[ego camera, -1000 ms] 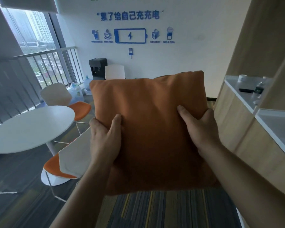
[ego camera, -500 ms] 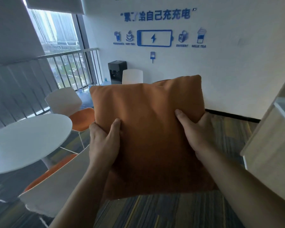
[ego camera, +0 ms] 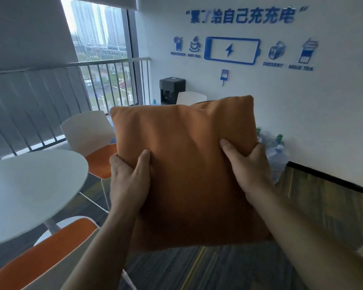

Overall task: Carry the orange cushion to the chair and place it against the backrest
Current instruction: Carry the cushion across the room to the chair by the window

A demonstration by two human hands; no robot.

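I hold a square orange cushion (ego camera: 187, 155) upright in front of me, above the floor. My left hand (ego camera: 130, 181) grips its left edge and my right hand (ego camera: 249, 168) grips its right edge, thumbs on the near face. A white chair with an orange seat (ego camera: 40, 256) stands low at the left, close to me. A second white chair with an orange seat (ego camera: 88, 130) stands beyond the table, partly hidden by the cushion.
A round white table (ego camera: 29, 189) fills the left side. A railing (ego camera: 50, 97) and window run behind it. A black water dispenser (ego camera: 172, 88), a third white chair back (ego camera: 191, 98) and water bottles (ego camera: 277, 151) stand along the far wall.
The view has swung left and moved forward: the wooden counter on the right has left the frame, and the near chair and table have come closer. Both hands keep the same grip on the cushion.
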